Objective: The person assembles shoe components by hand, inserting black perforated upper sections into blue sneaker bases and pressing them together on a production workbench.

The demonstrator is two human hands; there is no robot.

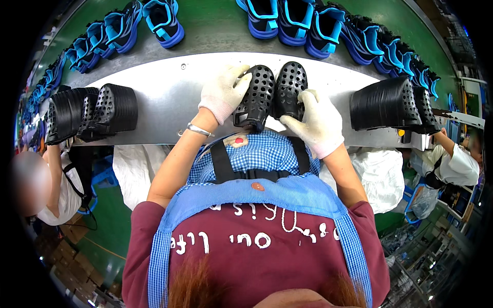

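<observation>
Two black plastic shoe inserts full of round holes stand side by side before me, toes away. My left hand (222,93), in a white knit glove, curls its thumb and fingers against the outer side of the left insert (258,92). The gloved right hand (318,123) grips the heel end of the right insert (291,87), fingers along its outer side. Both inserts are at the near edge of the metal table (164,102). Parts of the fingertips are hidden behind the inserts.
Nested black inserts (117,109) stand on the table at left, and another stack (382,104) at right. Beyond, black sneakers with blue trim (163,23) line a green conveyor (210,25). White sacks (382,177) hang below. A person (64,190) sits left, another (457,161) right.
</observation>
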